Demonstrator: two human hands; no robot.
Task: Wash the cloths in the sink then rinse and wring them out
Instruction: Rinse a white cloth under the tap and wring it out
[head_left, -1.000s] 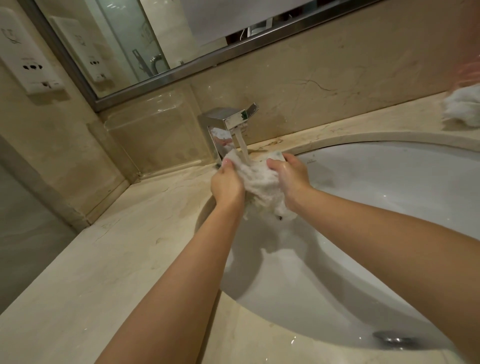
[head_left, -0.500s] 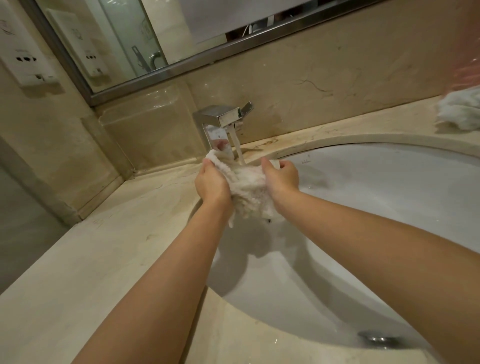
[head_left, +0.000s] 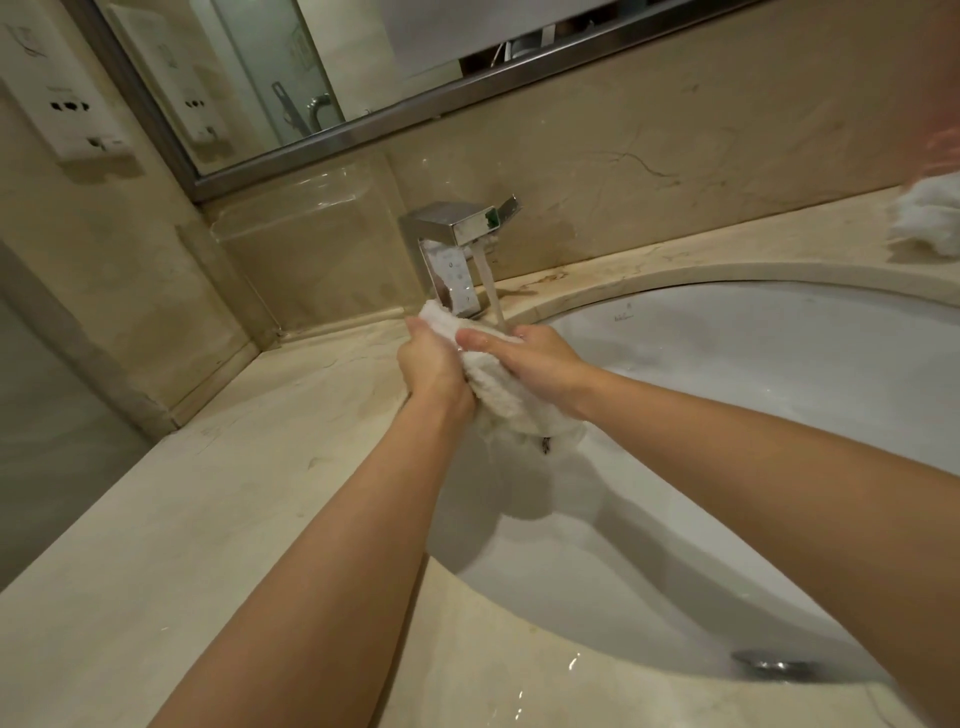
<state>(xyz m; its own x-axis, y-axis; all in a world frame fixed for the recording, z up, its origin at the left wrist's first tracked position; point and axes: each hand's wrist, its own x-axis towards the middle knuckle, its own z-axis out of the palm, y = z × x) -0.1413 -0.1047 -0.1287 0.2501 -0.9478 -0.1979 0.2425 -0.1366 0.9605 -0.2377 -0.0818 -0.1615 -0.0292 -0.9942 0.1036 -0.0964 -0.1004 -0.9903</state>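
Change since earlier: both hands now sit closer together on the cloth than a second ago; the right hand has slid over the top of the bundle, and the cloth is bunched tighter under the stream.
Drain (head_left: 774, 666): nearest the viewer, at the bottom of the sink (head_left: 753, 395); open or plugged cannot be told.
Counter (head_left: 218, 499): pale marble around the basin, with wet glints by the near rim.
Forearms: both reach forward from the lower edge and converge over the left part of the basin.
Left hand (head_left: 434, 361): curled round the left end of the cloth, knuckles toward the camera, gripping it.
Right hand (head_left: 535, 356): laid across the top right of the cloth, fingers (head_left: 480, 340) pointing left and pressing down on it, thumb hidden; it clasps the bundle against the left hand.
Cloth (head_left: 506, 395): white, wet, held above the basin between the two hands, a loose tail hanging below them.
Water: a thin stream from the faucet (head_left: 457, 244) lands on the upper edge of the cloth just beside the right fingers.
Second cloth (head_left: 930, 218): white heap on the counter at the far right, well apart from the hands.
Progress: my judgement is that this cloth is mid-wash or mid-rinse; no soap suds show, so which cannot be told. Wringing looks not yet done, and the heap on the counter may be either waiting or finished.
Mirror (head_left: 311, 67): on the wall behind the faucet.
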